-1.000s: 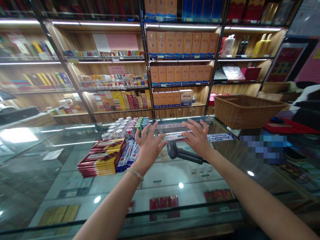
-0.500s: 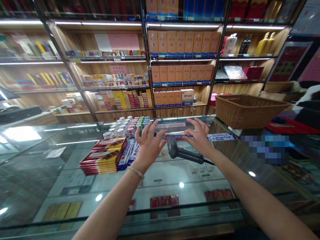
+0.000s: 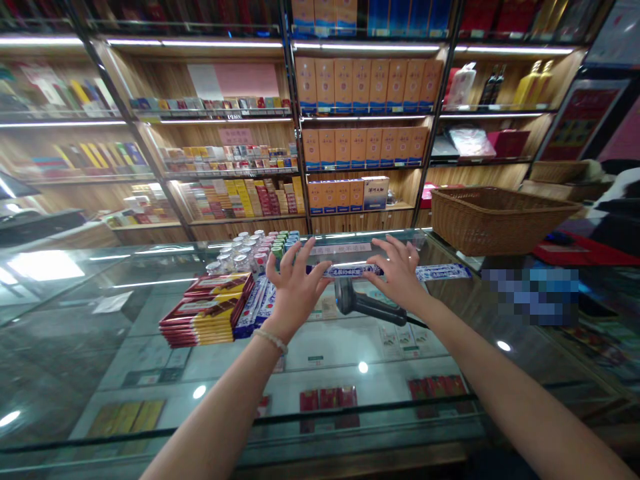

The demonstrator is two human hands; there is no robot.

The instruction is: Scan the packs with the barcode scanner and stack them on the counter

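Observation:
A slim blue-and-white candy stick pack (image 3: 349, 271) with printed characters is stretched level between my two hands. My left hand (image 3: 294, 290) pinches its left end with thumb and fingers, the other fingers raised. At the opposite end my right hand (image 3: 400, 279) grips it the same way. Just below lies a black barcode scanner (image 3: 373, 307) on the glass counter, its cable running right. More blue-and-white packs (image 3: 256, 307) lie left of my left hand, beside a stack of red-and-yellow chocolate bars (image 3: 207, 310). Another such pack (image 3: 444, 272) rests beyond my right hand.
Small clear-lidded tubs (image 3: 240, 253) and green and pink canisters (image 3: 280, 244) stand at the counter's back left. A wicker basket (image 3: 500, 220) sits at the back right. The glass counter (image 3: 320, 380) shows goods inside; stocked shelves (image 3: 370, 120) line the wall.
The candy stick pack has tilted slightly, so its printed face shows more clearly. Both hands stay almost in place with the same hold.

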